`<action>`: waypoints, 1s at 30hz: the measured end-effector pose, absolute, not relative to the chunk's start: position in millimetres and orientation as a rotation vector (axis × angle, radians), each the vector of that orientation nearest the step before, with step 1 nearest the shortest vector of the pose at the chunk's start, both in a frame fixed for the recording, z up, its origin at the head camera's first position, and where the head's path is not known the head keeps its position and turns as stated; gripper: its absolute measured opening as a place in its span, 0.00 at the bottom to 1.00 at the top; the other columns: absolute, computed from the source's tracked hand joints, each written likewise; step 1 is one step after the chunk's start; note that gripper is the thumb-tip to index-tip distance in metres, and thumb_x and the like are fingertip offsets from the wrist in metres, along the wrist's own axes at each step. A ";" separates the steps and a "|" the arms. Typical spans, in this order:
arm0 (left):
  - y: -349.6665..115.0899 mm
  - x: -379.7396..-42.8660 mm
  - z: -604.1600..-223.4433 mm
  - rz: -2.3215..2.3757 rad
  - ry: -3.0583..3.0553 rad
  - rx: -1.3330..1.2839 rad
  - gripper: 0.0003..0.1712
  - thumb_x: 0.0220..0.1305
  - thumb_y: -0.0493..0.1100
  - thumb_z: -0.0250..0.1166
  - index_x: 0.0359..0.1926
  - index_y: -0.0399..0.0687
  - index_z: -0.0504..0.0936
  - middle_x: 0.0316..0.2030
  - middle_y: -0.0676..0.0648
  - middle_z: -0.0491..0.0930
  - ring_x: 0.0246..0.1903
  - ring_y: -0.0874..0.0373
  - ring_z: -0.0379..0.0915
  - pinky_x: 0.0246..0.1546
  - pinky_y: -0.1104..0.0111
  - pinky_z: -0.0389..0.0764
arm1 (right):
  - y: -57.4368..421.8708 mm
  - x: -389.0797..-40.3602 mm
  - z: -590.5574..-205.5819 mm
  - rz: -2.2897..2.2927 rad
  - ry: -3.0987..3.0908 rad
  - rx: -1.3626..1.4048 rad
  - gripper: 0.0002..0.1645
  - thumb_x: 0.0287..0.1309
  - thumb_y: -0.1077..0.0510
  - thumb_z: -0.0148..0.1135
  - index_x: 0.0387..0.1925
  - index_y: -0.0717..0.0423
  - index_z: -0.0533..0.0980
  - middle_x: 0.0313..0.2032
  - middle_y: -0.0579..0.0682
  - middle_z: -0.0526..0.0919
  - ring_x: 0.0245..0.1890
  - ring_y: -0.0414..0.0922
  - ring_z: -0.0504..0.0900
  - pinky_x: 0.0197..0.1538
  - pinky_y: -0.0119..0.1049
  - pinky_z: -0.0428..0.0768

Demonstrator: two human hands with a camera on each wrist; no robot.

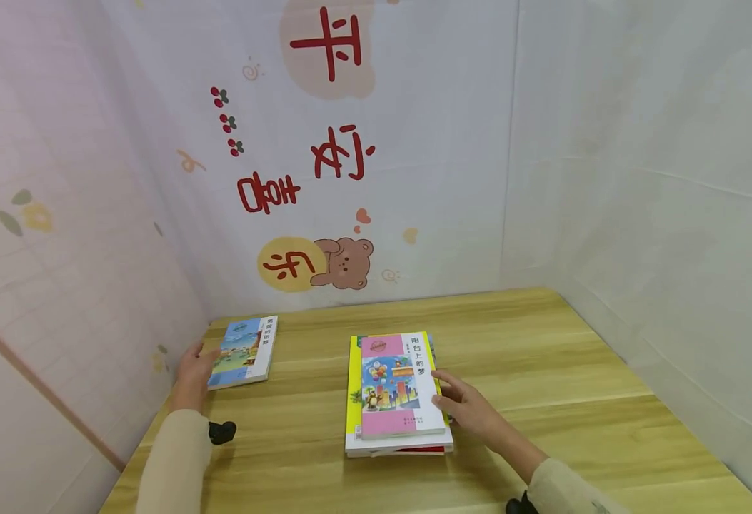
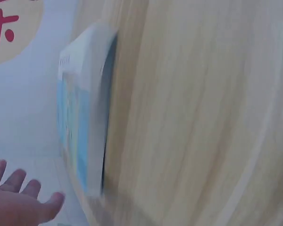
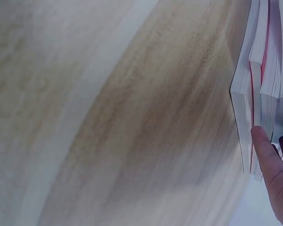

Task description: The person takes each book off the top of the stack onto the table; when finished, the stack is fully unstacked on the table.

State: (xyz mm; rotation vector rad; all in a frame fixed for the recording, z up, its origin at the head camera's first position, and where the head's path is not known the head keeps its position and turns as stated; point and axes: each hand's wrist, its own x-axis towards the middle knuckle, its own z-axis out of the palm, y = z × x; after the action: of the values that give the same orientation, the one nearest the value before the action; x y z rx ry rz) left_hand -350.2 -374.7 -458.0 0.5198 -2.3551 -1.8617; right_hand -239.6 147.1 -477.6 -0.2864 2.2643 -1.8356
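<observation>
A blue book with a white spine strip [image 1: 239, 353] lies flat at the far left of the table. Beside its left edge is my left hand [image 1: 193, 369]; the left wrist view shows the fingers [image 2: 13, 181] spread, with nothing between them. A pink-and-white book [image 1: 390, 385] tops a stack of several books, over one with a yellow cover [image 1: 353, 389]. My right hand [image 1: 468, 410] is at the right side of this stack, fingers loosely bent. In the right wrist view, one fingertip [image 3: 257, 133] is right at the page edges [image 3: 270, 77].
The wooden table [image 1: 510, 343] runs back to a white printed cloth [image 1: 440, 214] with red characters and a bear. More cloth hangs along the left [image 1: 48, 250] and right [image 1: 658, 214] sides. Bare wood lies between the blue book and the stack.
</observation>
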 end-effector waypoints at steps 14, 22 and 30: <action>-317.6 -340.2 -448.4 -1.873 -2.468 0.355 0.41 0.76 0.49 0.54 0.78 0.36 0.45 0.73 0.29 0.52 0.70 0.36 0.52 0.67 0.49 0.62 | 148.1 -239.5 -474.2 -1.805 2.291 -0.267 0.33 0.73 0.56 0.55 0.74 0.56 0.59 0.64 0.70 0.69 0.48 0.52 0.82 0.45 0.48 0.83; -269.4 -318.7 -444.5 -1.944 -2.474 0.168 0.39 0.76 0.51 0.55 0.76 0.37 0.53 0.69 0.32 0.60 0.67 0.39 0.59 0.64 0.49 0.67 | 148.5 -241.4 -476.0 -1.791 2.341 -0.248 0.33 0.71 0.56 0.57 0.72 0.59 0.61 0.61 0.70 0.73 0.45 0.51 0.83 0.43 0.49 0.83; -209.1 -281.0 -451.1 -2.078 -2.450 0.097 0.34 0.73 0.49 0.60 0.72 0.35 0.62 0.63 0.33 0.68 0.62 0.41 0.66 0.61 0.48 0.70 | 150.2 -241.3 -476.8 -1.803 2.316 -0.270 0.33 0.73 0.55 0.56 0.73 0.60 0.60 0.60 0.68 0.74 0.46 0.50 0.83 0.44 0.47 0.83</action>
State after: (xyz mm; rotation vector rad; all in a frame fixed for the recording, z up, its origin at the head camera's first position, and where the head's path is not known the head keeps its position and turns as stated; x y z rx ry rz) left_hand -281.0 -209.1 -451.1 0.0970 -2.4501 -2.0779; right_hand -241.3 150.2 -476.8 -0.2702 2.3156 -1.8025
